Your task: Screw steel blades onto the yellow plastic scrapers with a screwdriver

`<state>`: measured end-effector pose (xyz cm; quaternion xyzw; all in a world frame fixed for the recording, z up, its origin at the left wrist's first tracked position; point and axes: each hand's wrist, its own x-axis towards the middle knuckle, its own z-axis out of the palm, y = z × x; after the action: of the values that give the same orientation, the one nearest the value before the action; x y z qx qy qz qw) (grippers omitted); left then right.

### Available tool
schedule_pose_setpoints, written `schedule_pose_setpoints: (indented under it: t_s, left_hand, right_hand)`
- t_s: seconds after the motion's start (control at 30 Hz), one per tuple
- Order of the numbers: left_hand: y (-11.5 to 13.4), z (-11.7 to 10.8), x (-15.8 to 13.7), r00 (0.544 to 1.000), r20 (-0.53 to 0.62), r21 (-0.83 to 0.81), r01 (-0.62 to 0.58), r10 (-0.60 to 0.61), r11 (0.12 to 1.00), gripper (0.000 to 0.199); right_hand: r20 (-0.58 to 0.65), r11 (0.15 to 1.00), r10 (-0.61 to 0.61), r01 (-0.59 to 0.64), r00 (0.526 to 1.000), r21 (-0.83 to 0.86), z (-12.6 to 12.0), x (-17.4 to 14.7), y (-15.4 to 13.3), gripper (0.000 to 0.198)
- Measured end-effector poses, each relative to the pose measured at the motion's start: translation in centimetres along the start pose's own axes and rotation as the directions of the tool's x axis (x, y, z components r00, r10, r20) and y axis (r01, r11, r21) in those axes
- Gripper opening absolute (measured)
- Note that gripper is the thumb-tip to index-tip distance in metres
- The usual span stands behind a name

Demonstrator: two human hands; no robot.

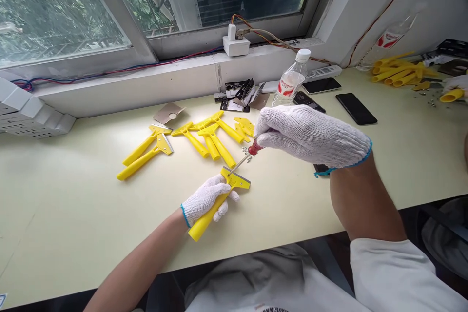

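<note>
In a white knit glove, my left hand point(208, 198) is wrapped round the handle of a yellow scraper point(209, 216), whose bladed head points away from me. My gloved right hand point(303, 132) grips a screwdriver point(253, 148) by its red handle. The shaft slants down to the left, and its tip meets a screw spot on the scraper head. Small screws point(247, 154) lie just beyond. Several yellow scraper handles point(214, 139) and loose yellow head pieces point(244, 128) rest behind them. Two scrapers with blades point(146, 153) lie to the left.
A water bottle point(291, 80) stands behind my right hand, with phones point(356, 108) to its right. Black blade packets point(243, 93) lie by the sill and white boxes point(34, 112) at far left. Another person's gloved hand point(458, 84) is at far right beside more yellow handles point(398, 72).
</note>
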<state>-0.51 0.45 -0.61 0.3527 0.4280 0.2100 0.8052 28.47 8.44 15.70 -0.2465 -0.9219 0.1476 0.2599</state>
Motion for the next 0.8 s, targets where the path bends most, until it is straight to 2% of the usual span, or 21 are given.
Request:
schedule_pose_setpoints:
  t_s: [0.07,0.13,0.3,0.4,0.47,0.53,0.63,0.73,0.77,0.8]
  left_hand:
    - [0.3,0.0,-0.2,0.999,0.032,0.036,0.028,-0.029,0.999,0.034]
    - [0.4,0.0,-0.4,0.997,0.058,0.061,0.054,-0.057,0.997,0.033]
    - [0.4,0.0,-0.5,0.996,0.065,0.056,0.057,-0.060,0.997,0.031]
    - [0.3,0.1,-0.5,0.996,0.068,0.060,0.050,-0.054,0.997,0.031]
    - [0.3,0.2,-0.5,0.997,0.061,0.067,0.048,-0.052,0.997,0.031]
    - [0.3,0.3,-0.5,0.997,0.050,0.071,0.051,-0.054,0.996,0.031]
    - [0.4,0.4,-0.6,0.998,0.042,0.065,0.048,-0.051,0.997,0.031]
    - [0.4,0.4,-0.6,0.998,0.037,0.055,0.049,-0.051,0.997,0.032]
    - [0.4,0.4,-0.6,0.998,0.034,0.056,0.050,-0.052,0.997,0.032]
    - [0.4,0.4,-0.6,0.998,0.031,0.060,0.050,-0.052,0.997,0.031]
  right_hand:
    - [0.021,0.999,0.004,-0.005,1.000,0.050,-0.3,-0.3,-0.1,0.013]
    - [0.022,0.991,-0.048,0.044,0.999,0.127,-0.6,-0.5,-0.1,0.012]
    - [0.049,0.957,-0.177,0.161,0.983,0.240,-1.1,-0.8,-0.4,0.027]
    - [0.012,0.938,-0.160,0.148,0.987,0.312,-0.8,-0.4,-0.7,0.031]
    - [-0.025,0.939,-0.078,0.082,0.997,0.335,-0.4,0.2,-1.2,0.028]
    - [-0.060,0.960,0.034,-0.016,0.998,0.279,0.3,0.8,-2.0,0.027]
    - [-0.175,0.981,0.192,-0.192,0.966,0.019,1.6,1.2,-2.9,0.031]
    - [-0.376,0.889,0.299,-0.400,0.877,-0.225,2.8,0.8,-2.9,0.037]
    - [-0.409,0.863,0.301,-0.429,0.861,-0.268,3.0,0.6,-2.8,0.036]
    - [-0.406,0.857,0.292,-0.425,0.866,-0.291,3.0,0.3,-2.6,0.033]
